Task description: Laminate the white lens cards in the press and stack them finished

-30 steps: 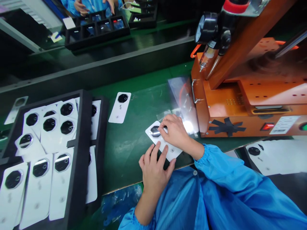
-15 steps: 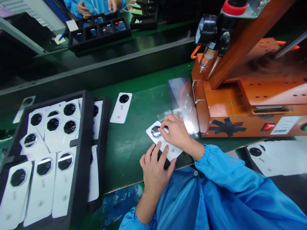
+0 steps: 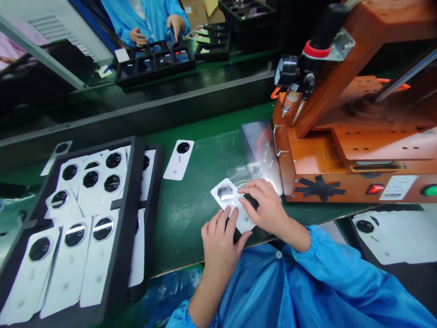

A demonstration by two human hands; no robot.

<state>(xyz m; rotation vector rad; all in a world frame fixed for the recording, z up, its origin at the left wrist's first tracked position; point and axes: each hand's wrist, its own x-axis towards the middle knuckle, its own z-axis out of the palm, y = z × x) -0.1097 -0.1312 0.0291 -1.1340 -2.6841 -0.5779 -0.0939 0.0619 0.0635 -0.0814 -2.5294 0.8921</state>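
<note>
A white phone back cover [image 3: 241, 217] with a black octagonal camera ring [image 3: 226, 192] lies slanted on the green mat before me. My left hand [image 3: 221, 241] steadies it, fingertips on its left edge and thumb by its lower corner. At the cover's right edge is my right hand [image 3: 264, 205], its index finger and thumb slightly apart and nothing visible between them. Another phone back cover [image 3: 179, 160] lies farther back on the mat, apart from both hands.
Left stands a black tray [image 3: 128, 214] of several similar covers. An orange press machine [image 3: 290, 182] occupies the right, with clear plastic film [image 3: 261, 150] beside it. More white covers [image 3: 403, 237] lie at lower right. Across the partition, a person's hands [image 3: 174, 25] work over a black tray [image 3: 155, 68].
My right hand has moved right, off the camera ring to the cover's edge, and its thumb and index finger have parted. My left hand stays on the cover. The view has shifted slightly.
</note>
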